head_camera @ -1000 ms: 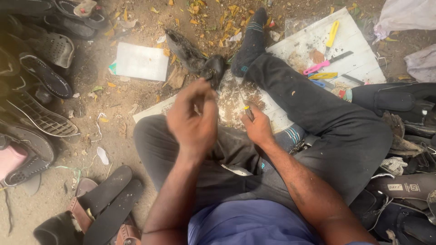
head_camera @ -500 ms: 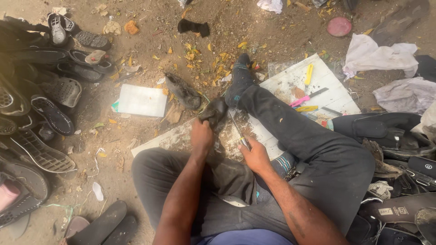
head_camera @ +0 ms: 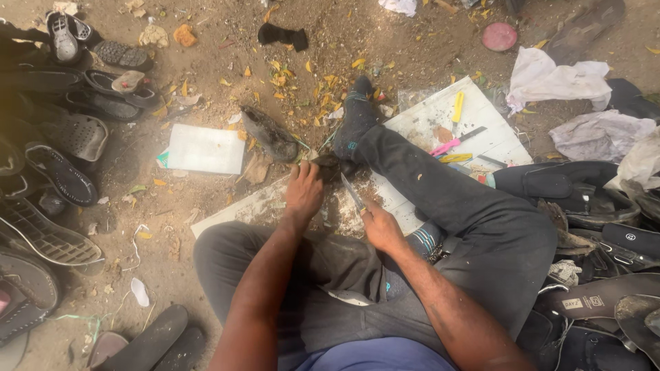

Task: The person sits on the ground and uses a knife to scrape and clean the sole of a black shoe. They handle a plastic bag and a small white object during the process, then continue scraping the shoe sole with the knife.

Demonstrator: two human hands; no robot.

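I sit on the ground with my right leg stretched out over a white board (head_camera: 423, 120). My left hand (head_camera: 304, 190) presses down on a small dark piece of shoe material (head_camera: 328, 165) on the board in front of me. My right hand (head_camera: 380, 227) grips a knife (head_camera: 353, 193) whose blade points up and left toward that piece. A worn dark shoe (head_camera: 269, 134) lies just beyond my left hand.
Many shoes and sandals (head_camera: 65, 175) are heaped on the left, more sandals (head_camera: 605, 275) on the right. A white flat packet (head_camera: 204, 149) lies on the dirt. Yellow and pink tools (head_camera: 454, 130) rest on the board; cloths (head_camera: 564, 75) lie at the upper right.
My left hand dropped from a raised position down onto the dark piece on the board. My right hand brought the knife toward it. The view widened as my head lifted.
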